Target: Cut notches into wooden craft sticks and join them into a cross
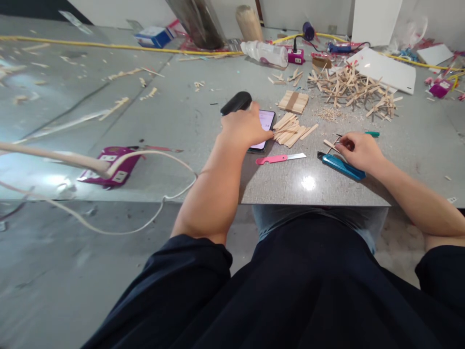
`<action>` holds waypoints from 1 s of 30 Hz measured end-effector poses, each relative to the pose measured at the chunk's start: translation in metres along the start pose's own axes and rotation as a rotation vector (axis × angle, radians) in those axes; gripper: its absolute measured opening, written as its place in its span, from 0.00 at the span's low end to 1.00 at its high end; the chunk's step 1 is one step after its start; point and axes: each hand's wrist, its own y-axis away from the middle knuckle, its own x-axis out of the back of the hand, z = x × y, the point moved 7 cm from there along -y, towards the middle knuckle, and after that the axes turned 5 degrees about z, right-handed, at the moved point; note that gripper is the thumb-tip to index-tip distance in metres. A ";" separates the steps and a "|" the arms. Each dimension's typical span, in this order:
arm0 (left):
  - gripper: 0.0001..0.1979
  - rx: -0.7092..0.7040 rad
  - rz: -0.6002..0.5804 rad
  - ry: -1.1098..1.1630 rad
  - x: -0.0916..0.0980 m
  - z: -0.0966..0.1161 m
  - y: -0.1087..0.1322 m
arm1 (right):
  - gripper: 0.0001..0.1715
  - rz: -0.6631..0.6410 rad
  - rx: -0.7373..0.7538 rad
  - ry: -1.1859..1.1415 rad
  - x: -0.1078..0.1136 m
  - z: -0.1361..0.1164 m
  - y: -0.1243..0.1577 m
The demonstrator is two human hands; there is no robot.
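My left hand [245, 127] reaches across a phone [267, 118] with a lit screen. Its thumb and a finger are spread apart, the thumb tip by a loose pile of flat wooden sticks [290, 130]. A black rounded object [236, 103] lies just beyond that hand. Farther right, my right hand [358, 149] pinches a small wooden stick [330, 145]; a thin dark piece shows at the fingertips, too small to name. Below it lies a blue utility knife [343, 167]. Between the hands is a pink folding knife [278, 159], blade out.
Behind lie a banded stick bundle [293, 102], a heap of cut sticks [348, 85], a white board [385, 70] and a plastic bottle [267, 53]. A purple power socket [112, 167] and white cable [163, 198] are at left, near the table edge.
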 end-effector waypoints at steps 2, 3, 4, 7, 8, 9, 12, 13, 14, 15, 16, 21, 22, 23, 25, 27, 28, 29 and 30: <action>0.52 -0.007 0.032 -0.017 0.006 0.003 0.007 | 0.15 -0.009 0.029 0.029 0.003 -0.005 0.002; 0.50 -0.021 0.059 -0.017 0.010 0.006 0.010 | 0.15 -0.017 0.055 0.042 0.004 -0.008 0.003; 0.47 -0.042 0.093 -0.005 0.013 0.010 0.013 | 0.15 -0.031 0.087 0.052 0.005 -0.012 0.005; 0.35 -0.138 0.176 0.085 0.016 0.027 0.021 | 0.16 -0.120 0.197 0.085 0.003 -0.023 0.012; 0.32 -0.171 0.189 0.113 0.014 0.033 0.022 | 0.17 -0.152 0.228 0.105 0.002 -0.026 0.015; 0.29 -0.200 0.194 0.134 0.011 0.040 0.023 | 0.19 -0.182 0.253 0.131 0.000 -0.029 0.017; 0.26 -0.243 0.154 0.171 -0.004 0.055 0.023 | 0.22 -0.248 0.283 0.221 -0.004 -0.032 0.021; 0.25 -0.235 0.142 0.177 -0.009 0.058 0.022 | 0.23 -0.266 0.281 0.247 -0.005 -0.032 0.022; 0.25 -0.222 0.134 0.176 -0.013 0.059 0.021 | 0.23 -0.281 0.279 0.269 -0.006 -0.032 0.022; 0.24 -0.206 0.128 0.167 -0.016 0.060 0.020 | 0.22 -0.292 0.277 0.287 -0.006 -0.031 0.022; 0.24 -0.192 0.126 0.153 -0.019 0.060 0.018 | 0.21 -0.298 0.275 0.303 -0.005 -0.031 0.022; 0.27 -0.164 0.134 0.143 -0.024 0.056 0.010 | 0.20 -0.321 0.268 0.324 -0.005 -0.027 0.020; 0.28 -0.168 0.138 0.147 -0.025 0.056 0.008 | 0.20 -0.320 0.269 0.315 -0.005 -0.026 0.020; 0.28 -0.172 0.140 0.148 -0.025 0.055 0.007 | 0.21 -0.317 0.270 0.306 -0.005 -0.025 0.019; 0.27 -0.177 0.142 0.146 -0.026 0.055 0.005 | 0.21 -0.303 0.273 0.295 -0.005 -0.023 0.018; 0.26 -0.173 0.143 0.161 -0.026 0.053 0.003 | 0.20 -0.291 0.276 0.296 -0.004 -0.021 0.016; 0.25 -0.172 0.144 0.173 -0.026 0.053 0.002 | 0.20 -0.286 0.279 0.298 -0.004 -0.021 0.016; 0.23 -0.170 0.143 0.184 -0.026 0.052 0.002 | 0.20 -0.281 0.283 0.298 -0.003 -0.020 0.015; 0.22 -0.167 0.141 0.194 -0.026 0.052 0.001 | 0.20 -0.276 0.288 0.296 -0.003 -0.019 0.015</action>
